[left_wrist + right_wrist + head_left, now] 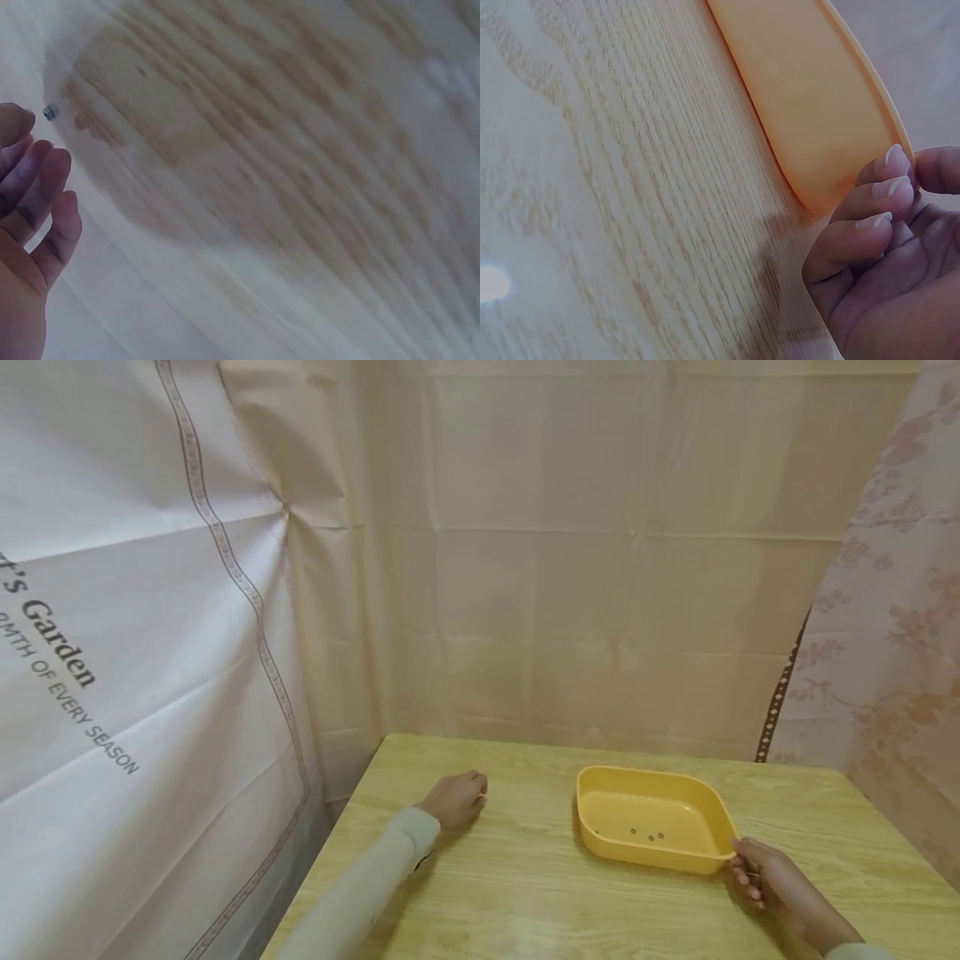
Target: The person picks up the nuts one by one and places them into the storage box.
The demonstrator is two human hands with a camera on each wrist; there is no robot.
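My left hand is low over the left part of the table, its fingers loosely bent. Just past its fingertips, a small metal piece that looks like a nut shows in the left wrist view, with a narrow gap between them. On the right, a yellow plastic tray with rounded corners sits on the table. The thumb and fingers of my right hand pinch the rim at its near right corner. Several small metal pieces lie scattered on the tray's floor.
The wood-grain table ends at a beige cloth hung behind it. A white printed cloth hangs on the left, and a floral one on the right.
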